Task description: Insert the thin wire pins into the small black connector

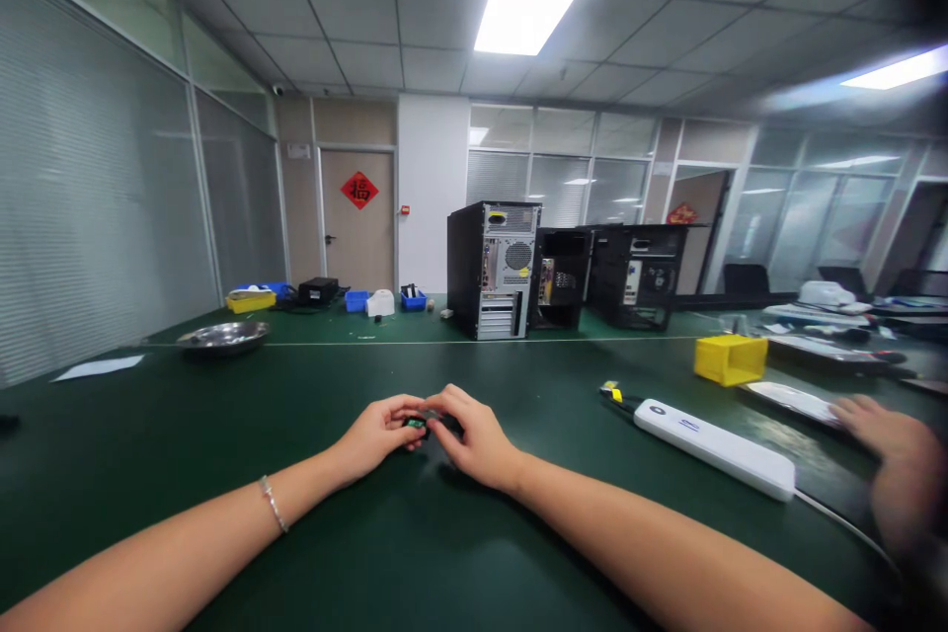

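Just above the dark green table, my two hands meet near the middle of the view. My left hand, with a bracelet on its wrist, is closed on a small green part. The fingertips of my right hand touch or nearly touch those of the left. Those fingers are curled around something small and dark beside the green part; its shape is mostly hidden.
A white power strip and yellow bin lie right, near another person's hand. Computer cases stand at the back. A metal bowl, paper and small blue bins are left of them.
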A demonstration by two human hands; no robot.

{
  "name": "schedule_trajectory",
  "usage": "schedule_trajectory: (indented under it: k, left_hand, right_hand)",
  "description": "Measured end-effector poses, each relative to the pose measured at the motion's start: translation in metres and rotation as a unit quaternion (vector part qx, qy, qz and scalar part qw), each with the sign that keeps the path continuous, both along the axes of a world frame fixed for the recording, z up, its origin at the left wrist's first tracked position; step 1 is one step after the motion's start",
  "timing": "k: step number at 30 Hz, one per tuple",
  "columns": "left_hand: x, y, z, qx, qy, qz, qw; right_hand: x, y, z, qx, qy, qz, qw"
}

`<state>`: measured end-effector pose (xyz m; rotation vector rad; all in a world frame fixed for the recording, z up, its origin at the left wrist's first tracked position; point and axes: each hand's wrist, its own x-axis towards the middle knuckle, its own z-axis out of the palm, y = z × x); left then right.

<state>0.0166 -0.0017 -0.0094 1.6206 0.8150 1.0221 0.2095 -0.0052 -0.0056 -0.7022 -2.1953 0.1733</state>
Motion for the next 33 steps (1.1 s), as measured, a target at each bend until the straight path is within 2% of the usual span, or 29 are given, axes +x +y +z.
schedule_trajectory:
  k: [3,6,12,16,19,26,33]
  left_hand:
    - [0.001,-0.002,0.0,-0.01,0.001,-0.022,1.0]
    - [0.001,-0.003,0.001,-0.005,0.015,-0.038,0.999]
    - [-0.003,-0.001,0.002,0.009,0.024,-0.049,0.998]
    - [-0.004,0.003,0.002,-0.008,0.001,-0.043,0.999]
    - [-0.004,0.002,0.004,-0.023,-0.014,-0.053,0.998]
    - [-0.004,0.0,0.006,-0.042,-0.027,-0.079,0.996]
    - [-0.006,0.002,0.002,-0.033,-0.005,-0.075,0.997]
  right_hand:
    - [0.001,-0.003,0.003,-0.014,-0.057,0.06,0.996]
    - [0.002,-0.004,0.003,-0.031,-0.08,0.074,0.994]
    - [0.001,0.004,-0.001,-0.064,-0.013,0.112,0.992]
    - [0.001,0.009,-0.003,-0.092,0.084,0.083,0.989]
    - [0.001,0.011,-0.003,-0.098,0.115,0.067,0.986]
    - [0.0,0.006,0.0,-0.111,0.094,0.093,0.985]
    - [0.0,0.008,-0.002,-0.082,0.08,0.071,0.991]
